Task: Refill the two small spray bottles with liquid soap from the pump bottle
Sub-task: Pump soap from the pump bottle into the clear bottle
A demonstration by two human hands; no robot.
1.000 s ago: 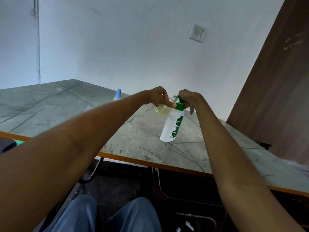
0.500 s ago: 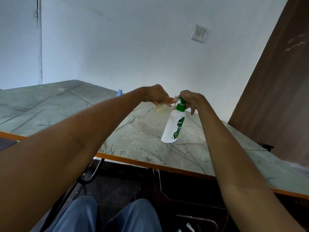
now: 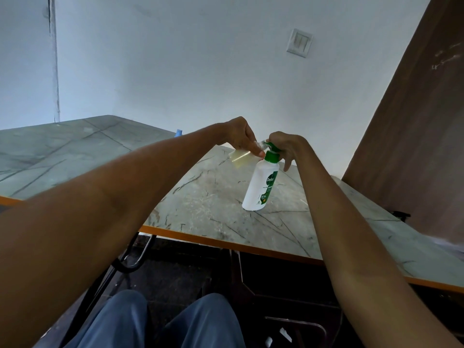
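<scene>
A white pump bottle (image 3: 261, 187) with a green pump head and green label stands on the marble-patterned table (image 3: 206, 202). My right hand (image 3: 286, 146) rests curled over its green pump head. My left hand (image 3: 241, 136) grips a small clear spray bottle (image 3: 239, 156) holding yellowish liquid, tilted with its mouth at the pump's nozzle. A second small bottle's blue cap (image 3: 178, 133) peeks out behind my left forearm; its body is hidden.
The table has an orange front edge (image 3: 226, 241) and meets a white wall behind. A brown wooden panel (image 3: 414, 146) rises at the right. My blue-trousered knees (image 3: 155, 322) and dark chair parts lie below the table edge.
The view has shifted slightly, so my forearm now covers most of the blue-capped bottle. Both hands stay on the small bottle and pump head.
</scene>
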